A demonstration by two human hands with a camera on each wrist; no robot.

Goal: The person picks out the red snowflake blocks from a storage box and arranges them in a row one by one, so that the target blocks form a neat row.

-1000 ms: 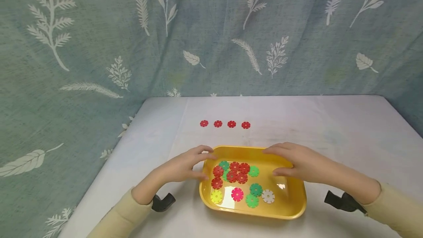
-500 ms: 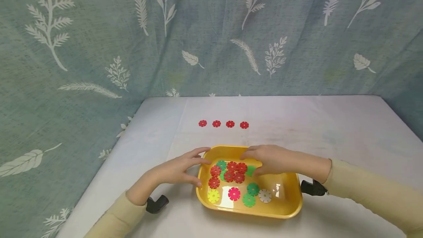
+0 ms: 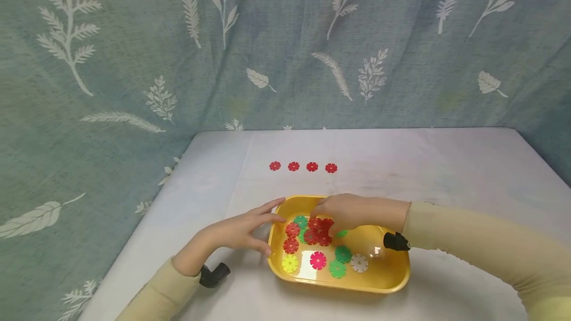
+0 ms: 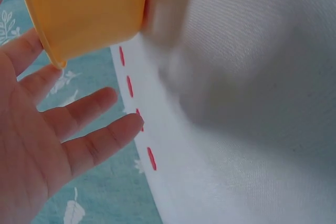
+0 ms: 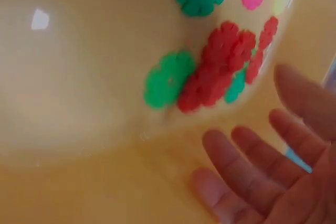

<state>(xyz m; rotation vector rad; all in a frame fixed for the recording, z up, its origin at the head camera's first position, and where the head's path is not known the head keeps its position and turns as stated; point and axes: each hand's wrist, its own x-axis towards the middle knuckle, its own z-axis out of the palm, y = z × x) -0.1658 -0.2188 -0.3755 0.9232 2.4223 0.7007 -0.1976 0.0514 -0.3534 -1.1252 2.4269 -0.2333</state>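
A yellow plastic tray (image 3: 339, 287) holds several notched flower-shaped discs. Red discs (image 3: 291, 245) cluster at its left, among green ones (image 3: 337, 268), with a pink disc (image 3: 318, 260), a yellow disc (image 3: 290, 263) and a white disc (image 3: 359, 263) nearer the front. My right hand (image 3: 345, 211) reaches in over the far rim, fingers down by the red cluster. Its fingers look spread and hold nothing in the right wrist view, where the red discs (image 5: 220, 51) lie just beyond them. My left hand (image 3: 241, 229) is spread at the tray's left rim, fingertips touching its edge (image 4: 62, 64).
Beyond the tray, several red discs (image 3: 312, 167) lie in a spaced row on the white tablecloth (image 3: 446, 177). A blue-green leaf-patterned curtain (image 3: 285, 63) hangs behind the table. Black devices (image 3: 214, 275) are strapped at both wrists.
My right hand has moved left from the tray's right side to the red cluster, with the fingers lowering into the tray. My left hand has stayed at the left rim, shifting only slightly.
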